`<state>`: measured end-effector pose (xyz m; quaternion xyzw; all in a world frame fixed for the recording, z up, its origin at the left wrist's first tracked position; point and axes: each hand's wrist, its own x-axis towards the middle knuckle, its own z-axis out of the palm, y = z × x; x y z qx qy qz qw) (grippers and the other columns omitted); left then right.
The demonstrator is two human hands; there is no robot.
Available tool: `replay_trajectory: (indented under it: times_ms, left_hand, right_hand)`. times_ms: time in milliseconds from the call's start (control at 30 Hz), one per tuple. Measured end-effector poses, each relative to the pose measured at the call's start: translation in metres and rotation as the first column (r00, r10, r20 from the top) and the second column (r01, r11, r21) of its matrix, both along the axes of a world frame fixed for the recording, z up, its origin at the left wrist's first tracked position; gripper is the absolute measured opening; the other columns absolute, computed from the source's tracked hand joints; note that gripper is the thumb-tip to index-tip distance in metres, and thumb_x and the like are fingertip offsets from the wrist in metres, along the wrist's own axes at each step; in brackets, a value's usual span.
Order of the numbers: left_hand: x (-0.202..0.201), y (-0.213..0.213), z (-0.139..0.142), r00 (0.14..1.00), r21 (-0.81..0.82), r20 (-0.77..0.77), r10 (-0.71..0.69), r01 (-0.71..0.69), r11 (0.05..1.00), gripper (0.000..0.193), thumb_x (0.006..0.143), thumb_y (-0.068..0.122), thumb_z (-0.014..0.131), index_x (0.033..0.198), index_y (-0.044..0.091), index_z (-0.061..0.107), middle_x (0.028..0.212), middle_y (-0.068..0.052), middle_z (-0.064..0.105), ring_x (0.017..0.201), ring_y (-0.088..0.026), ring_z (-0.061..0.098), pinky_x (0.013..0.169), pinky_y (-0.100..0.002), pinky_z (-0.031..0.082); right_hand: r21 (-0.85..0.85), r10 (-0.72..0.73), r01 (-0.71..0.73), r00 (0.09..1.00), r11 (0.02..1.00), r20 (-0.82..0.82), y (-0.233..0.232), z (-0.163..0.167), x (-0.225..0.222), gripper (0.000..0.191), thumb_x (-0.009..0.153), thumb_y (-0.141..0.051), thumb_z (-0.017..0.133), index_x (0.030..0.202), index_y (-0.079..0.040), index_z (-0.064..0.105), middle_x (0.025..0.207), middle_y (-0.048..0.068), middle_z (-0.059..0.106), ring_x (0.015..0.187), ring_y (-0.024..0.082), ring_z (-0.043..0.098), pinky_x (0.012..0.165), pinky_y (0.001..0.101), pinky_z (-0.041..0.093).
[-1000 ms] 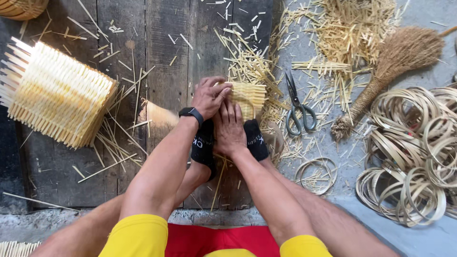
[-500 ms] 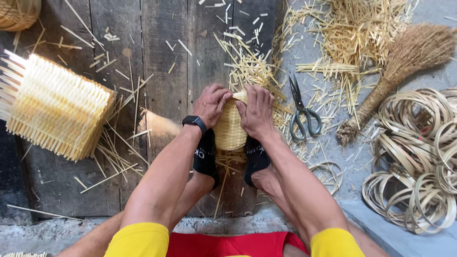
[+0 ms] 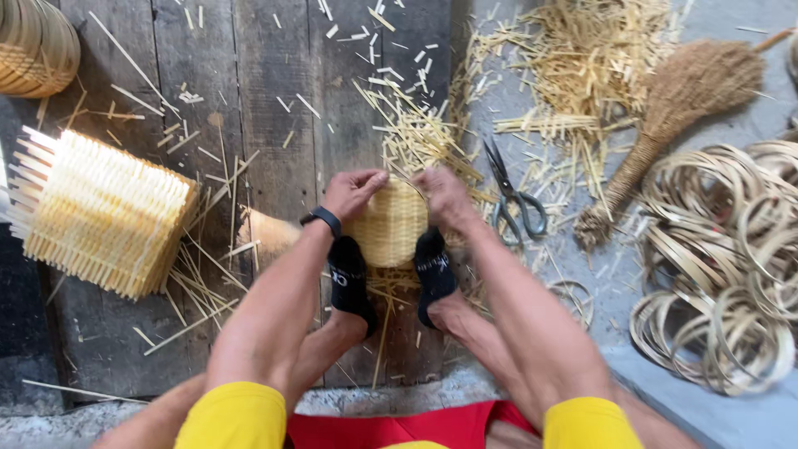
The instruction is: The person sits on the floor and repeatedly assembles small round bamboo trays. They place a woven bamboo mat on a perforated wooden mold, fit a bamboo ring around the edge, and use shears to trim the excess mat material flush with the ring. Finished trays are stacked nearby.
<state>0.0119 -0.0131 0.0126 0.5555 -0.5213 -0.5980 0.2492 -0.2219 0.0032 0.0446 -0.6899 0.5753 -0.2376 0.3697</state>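
**Inspector:** Bamboo, pale yellow, woven into a small rounded basket (image 3: 389, 220). It sits upright on the dark plank floor (image 3: 274, 108), wedged between two feet in black socks (image 3: 349, 278). Left hand (image 3: 353, 193) is closed over the rim on its side, fingers curled in and pinching the top edge. Right hand (image 3: 445, 198) is likewise clamped on the opposite rim, thumb side down on the weave.

**Assistant:** Anything between the fingers?

**Inspector:** Cannot tell whether a loose strip is pinched there; the knuckles hide it. In my judgement the step is working the rim, and it goes best with both feet pressed evenly so the body does not turn, and with the two hands opposite each other as they are, so the mouth stays round.

**Assistant:** Surroundings?

**Inspector:** Grey metal scissors (image 3: 515, 195) lie just beside the right hand, blades away from it. A large squarish woven bamboo panel with projecting splints (image 3: 108, 212) lies well apart to the left. Loose straw-coloured offcuts (image 3: 416, 133) litter the boards behind the basket. A brown fibre hand broom (image 3: 665, 108) and a heap of coiled bamboo hoops (image 3: 731, 274) lie on the right.

**Assistant:** Risks?

**Inspector:** Likely cut ends near bare fingers; a firm grip low on the rim seems prudent.
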Motion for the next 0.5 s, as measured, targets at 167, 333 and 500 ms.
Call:
replay_trajectory:
  times_ms: [167, 333, 500]
  left_hand:
    - [0.001, 0.023, 0.055, 0.973, -0.470, 0.224, -0.056, 0.158, 0.868, 0.043, 0.078, 0.029, 0.090, 0.113, 0.009, 0.074, 0.101, -0.007, 0.074, 0.088, -0.020, 0.071, 0.079, -0.034, 0.057]
    - [-0.007, 0.079, 0.066, 0.808, -0.655, 0.572, -0.139, 0.552, 0.515, 0.031, 0.068, 0.006, 0.080, 0.092, 0.009, 0.062, 0.090, -0.007, 0.064, 0.092, -0.029, 0.061, 0.078, -0.043, 0.053]
    - [0.011, 0.136, 0.041, 0.695, -0.562, 0.713, -0.087, 0.642, 0.522, 0.029, 0.076, 0.007, 0.070, 0.103, 0.013, 0.063, 0.115, -0.008, 0.060, 0.118, -0.029, 0.056, 0.101, -0.043, 0.048]
  right_hand:
    - [0.317, 0.193, 0.017, 0.761, 0.948, -0.619, 0.016, 0.125, -0.136, 0.052, 0.108, -0.044, 0.043, 0.094, -0.001, 0.068, 0.101, 0.022, 0.065, 0.096, 0.036, 0.065, 0.092, 0.0503, 0.051]
    - [0.413, 0.253, 0.155, 0.585, 0.898, -0.771, 0.072, 0.169, -0.196, 0.041, 0.101, -0.044, 0.055, 0.108, -0.007, 0.072, 0.103, 0.020, 0.074, 0.096, 0.038, 0.072, 0.090, 0.0506, 0.055]
    - [0.449, 0.116, 0.161, 0.841, 0.879, -0.528, 0.104, 0.065, -0.184, 0.037, 0.093, -0.041, 0.065, 0.105, -0.008, 0.075, 0.103, 0.016, 0.076, 0.097, 0.033, 0.073, 0.091, 0.0462, 0.056]
